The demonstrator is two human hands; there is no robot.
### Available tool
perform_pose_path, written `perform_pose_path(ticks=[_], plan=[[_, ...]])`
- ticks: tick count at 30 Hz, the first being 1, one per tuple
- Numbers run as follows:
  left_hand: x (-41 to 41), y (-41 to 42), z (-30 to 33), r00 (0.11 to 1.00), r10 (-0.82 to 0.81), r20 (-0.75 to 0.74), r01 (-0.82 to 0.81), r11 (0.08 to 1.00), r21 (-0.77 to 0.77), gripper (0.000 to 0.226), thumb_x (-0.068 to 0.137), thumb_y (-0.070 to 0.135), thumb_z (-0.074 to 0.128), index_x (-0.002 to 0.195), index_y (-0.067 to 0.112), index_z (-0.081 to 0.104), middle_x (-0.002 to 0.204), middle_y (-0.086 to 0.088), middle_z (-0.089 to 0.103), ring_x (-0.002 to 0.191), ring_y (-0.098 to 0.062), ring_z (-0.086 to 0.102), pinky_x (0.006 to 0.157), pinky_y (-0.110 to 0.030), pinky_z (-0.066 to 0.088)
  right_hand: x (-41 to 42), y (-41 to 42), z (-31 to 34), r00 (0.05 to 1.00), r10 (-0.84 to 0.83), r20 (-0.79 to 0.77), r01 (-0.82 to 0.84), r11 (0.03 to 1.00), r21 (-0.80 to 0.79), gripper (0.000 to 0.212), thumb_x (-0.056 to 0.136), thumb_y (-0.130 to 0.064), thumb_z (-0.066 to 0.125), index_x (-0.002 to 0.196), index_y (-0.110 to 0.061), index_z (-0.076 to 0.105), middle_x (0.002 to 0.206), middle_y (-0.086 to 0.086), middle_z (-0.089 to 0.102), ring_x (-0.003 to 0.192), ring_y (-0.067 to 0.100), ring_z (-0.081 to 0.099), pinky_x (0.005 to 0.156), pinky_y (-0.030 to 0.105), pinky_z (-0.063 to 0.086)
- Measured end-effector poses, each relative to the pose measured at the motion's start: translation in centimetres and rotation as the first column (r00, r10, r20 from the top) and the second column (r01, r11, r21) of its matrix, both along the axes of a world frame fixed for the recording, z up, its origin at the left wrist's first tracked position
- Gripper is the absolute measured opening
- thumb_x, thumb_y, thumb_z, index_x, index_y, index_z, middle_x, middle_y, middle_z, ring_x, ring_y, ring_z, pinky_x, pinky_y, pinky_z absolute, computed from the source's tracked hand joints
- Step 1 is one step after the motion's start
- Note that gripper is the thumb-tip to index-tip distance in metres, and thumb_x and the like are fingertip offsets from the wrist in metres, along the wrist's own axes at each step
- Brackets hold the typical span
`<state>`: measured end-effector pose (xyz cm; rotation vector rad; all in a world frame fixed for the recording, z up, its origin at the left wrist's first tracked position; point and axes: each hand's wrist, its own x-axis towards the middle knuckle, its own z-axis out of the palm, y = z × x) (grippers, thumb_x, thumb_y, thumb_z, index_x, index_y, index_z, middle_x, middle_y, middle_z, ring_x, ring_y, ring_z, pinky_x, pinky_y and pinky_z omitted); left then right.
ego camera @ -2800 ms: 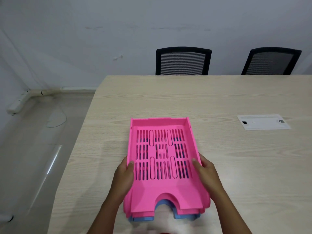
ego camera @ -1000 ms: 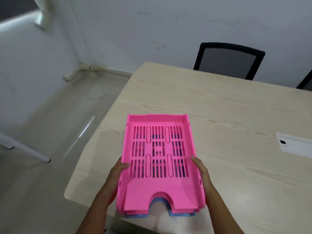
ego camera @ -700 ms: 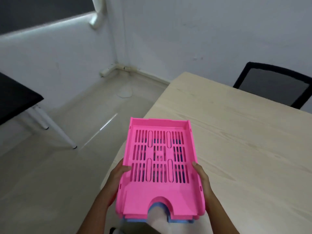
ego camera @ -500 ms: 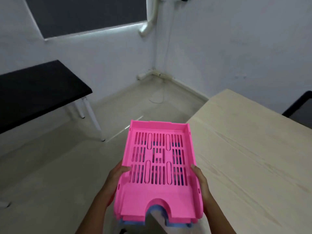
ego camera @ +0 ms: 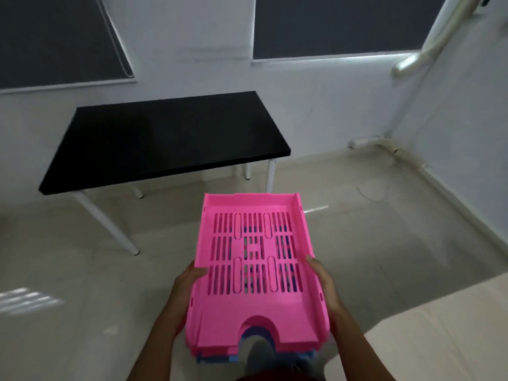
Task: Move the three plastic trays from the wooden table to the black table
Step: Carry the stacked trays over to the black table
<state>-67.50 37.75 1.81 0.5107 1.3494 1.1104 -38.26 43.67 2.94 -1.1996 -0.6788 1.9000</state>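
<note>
Pale, glossy tiled floor (ego camera: 68, 325) across most of the view, with a striped patch of light (ego camera: 24, 298) at the left edge and a small bright glint (ego camera: 316, 209) further right. White walls (ego camera: 330, 105) behind and to the right, meeting in a corner at the far right. Two dark window blinds up on the back wall: a left blind (ego camera: 55, 37) with a thin cord (ego camera: 115, 37) slanting across it, and a right blind (ego camera: 343, 23) with light along its lower edge. White pipe (ego camera: 439, 31) slanting down the upper right corner. White conduit (ego camera: 368, 141) low along the skirting, with a thin loop of cable (ego camera: 369, 188) on the floor just in front.
</note>
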Motion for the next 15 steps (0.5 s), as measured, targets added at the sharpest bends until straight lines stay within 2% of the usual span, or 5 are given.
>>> perform_pose_path(ticks=[5, 8, 10, 13, 15], plan=[[-4.8, 5.1, -0.1, 0.996, 0.087, 0.002, -0.087, 0.995, 0.044, 0.057, 0.073, 0.030, 0.068, 0.124, 0.004, 0.065, 0.099, -0.024, 0.075, 0.079, -0.035, 0.072, 0.076, -0.047, 0.059, -5.4, 8.2, -0.2, 0.995, 0.102, 0.003, -0.102, 0.995, 0.016, 0.061, 0.089, -0.044, 0.061, 0.120, 0.008, 0.065, 0.097, 0.029, 0.070, 0.077, 0.038, 0.069, 0.078, 0.049, 0.060], [-8.0, 10.1, 1.2, 0.993, 0.121, -0.009, -0.120, 0.989, 0.082, 0.064, 0.068, 0.038, 0.072, 0.122, 0.004, 0.067, 0.097, -0.024, 0.075, 0.078, -0.035, 0.072, 0.072, -0.045, 0.060, -8.8, 14.5, 0.5, 0.990, 0.139, -0.011, -0.139, 0.989, 0.042, 0.066, 0.089, -0.047, 0.063, 0.123, 0.009, 0.061, 0.103, 0.032, 0.064, 0.087, 0.041, 0.064, 0.085, 0.054, 0.055], [-10.2, 14.1, 2.1, 0.990, 0.138, -0.037, -0.134, 0.985, 0.105, 0.061, 0.072, 0.037, 0.071, 0.123, 0.004, 0.066, 0.096, -0.021, 0.076, 0.076, -0.033, 0.073, 0.069, -0.042, 0.060, -11.3, 19.5, 1.0, 0.986, 0.169, -0.006, -0.168, 0.983, 0.072, 0.068, 0.088, -0.048, 0.064, 0.124, 0.009, 0.060, 0.108, 0.031, 0.063, 0.091, 0.044, 0.061, 0.088, 0.056, 0.053], [-13.4, 20.3, 3.5, 0.981, 0.187, -0.043, -0.180, 0.976, 0.121, 0.051, 0.082, 0.028, 0.069, 0.126, 0.004, 0.065, 0.094, -0.019, 0.077, 0.074, -0.031, 0.074, 0.068, -0.040, 0.060, -15.0, 26.9, 2.2, 0.972, 0.235, -0.023, -0.231, 0.965, 0.121, 0.053, 0.094, -0.044, 0.057, 0.113, 0.004, 0.068, 0.095, 0.026, 0.070, 0.078, 0.038, 0.068, 0.074, 0.047, 0.061], [-15.4, 24.2, 4.4, 0.975, 0.217, -0.045, -0.210, 0.970, 0.124, 0.055, 0.077, 0.032, 0.073, 0.125, 0.006, 0.066, 0.096, -0.020, 0.077, 0.076, -0.032, 0.074, 0.070, -0.041, 0.059, -17.4, 31.6, 2.8, 0.961, 0.278, -0.008, -0.274, 0.951, 0.141, 0.046, 0.096, -0.041, 0.053, 0.108, 0.000, 0.069, 0.089, 0.022, 0.071, 0.073, 0.034, 0.070, 0.067, 0.042, 0.062]])
